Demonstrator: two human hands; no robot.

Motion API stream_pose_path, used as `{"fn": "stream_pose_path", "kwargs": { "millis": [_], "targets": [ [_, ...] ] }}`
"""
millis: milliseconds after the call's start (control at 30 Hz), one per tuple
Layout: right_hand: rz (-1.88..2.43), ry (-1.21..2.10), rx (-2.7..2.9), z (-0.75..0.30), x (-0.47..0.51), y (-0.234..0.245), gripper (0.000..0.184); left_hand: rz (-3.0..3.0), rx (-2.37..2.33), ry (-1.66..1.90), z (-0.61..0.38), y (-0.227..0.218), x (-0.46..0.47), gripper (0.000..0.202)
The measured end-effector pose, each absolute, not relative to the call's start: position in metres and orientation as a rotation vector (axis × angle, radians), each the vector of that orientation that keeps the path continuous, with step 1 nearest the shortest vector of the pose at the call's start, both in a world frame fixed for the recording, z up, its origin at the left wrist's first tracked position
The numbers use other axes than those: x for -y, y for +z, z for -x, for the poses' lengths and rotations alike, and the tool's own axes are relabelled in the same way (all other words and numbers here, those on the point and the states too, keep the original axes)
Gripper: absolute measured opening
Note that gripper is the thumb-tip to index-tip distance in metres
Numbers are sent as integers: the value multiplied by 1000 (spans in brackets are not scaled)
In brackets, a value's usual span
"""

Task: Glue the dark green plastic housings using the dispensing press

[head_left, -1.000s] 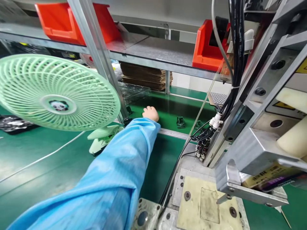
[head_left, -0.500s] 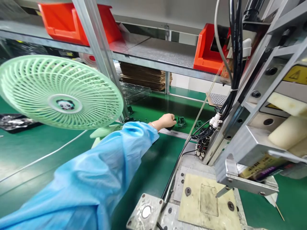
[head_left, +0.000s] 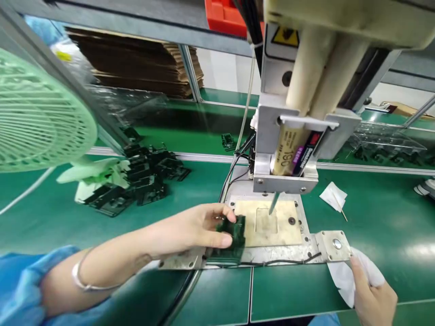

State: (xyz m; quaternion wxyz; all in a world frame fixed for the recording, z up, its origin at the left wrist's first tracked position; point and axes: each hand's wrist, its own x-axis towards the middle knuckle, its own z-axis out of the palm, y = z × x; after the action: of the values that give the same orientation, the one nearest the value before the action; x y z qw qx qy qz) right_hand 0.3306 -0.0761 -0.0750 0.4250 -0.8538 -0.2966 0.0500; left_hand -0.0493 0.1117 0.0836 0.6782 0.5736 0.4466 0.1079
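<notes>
Your left hand [head_left: 193, 228] grips a dark green part [head_left: 234, 231] at the tan fixture plate's [head_left: 285, 228] near edge. Your right hand [head_left: 372, 301], partly cut off, is closed on a white cloth [head_left: 341, 276]. A dispenser needle [head_left: 273, 203] hangs between your hands. Beyond your left hand, a green fan [head_left: 37, 117] partly hides a pile of black parts [head_left: 142, 176].

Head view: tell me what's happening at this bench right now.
A person's left hand grips a dark green part at the left edge of the tan fixture plate, whose middle sits under the dispenser needle. The right hand holds a white cloth at lower right. More dark parts lie piled beside the green fan.
</notes>
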Motion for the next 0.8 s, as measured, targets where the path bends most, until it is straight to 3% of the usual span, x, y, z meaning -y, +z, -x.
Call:
{"fn": "stream_pose_path", "kwargs": {
  "millis": [267, 667, 800],
  "targets": [
    [2031, 250, 581, -315, 66, -61, 54, -1099, -924, 367, -19, 58, -111, 65],
    [1980, 265, 572, -310, 64, -57, 51, -1818, -1005, 542, -30, 35, -117, 64],
    [2079, 214, 546, -330, 68, -64, 46, -2044, -1045, 606, -16, 41, -108, 113]
  ]
}}
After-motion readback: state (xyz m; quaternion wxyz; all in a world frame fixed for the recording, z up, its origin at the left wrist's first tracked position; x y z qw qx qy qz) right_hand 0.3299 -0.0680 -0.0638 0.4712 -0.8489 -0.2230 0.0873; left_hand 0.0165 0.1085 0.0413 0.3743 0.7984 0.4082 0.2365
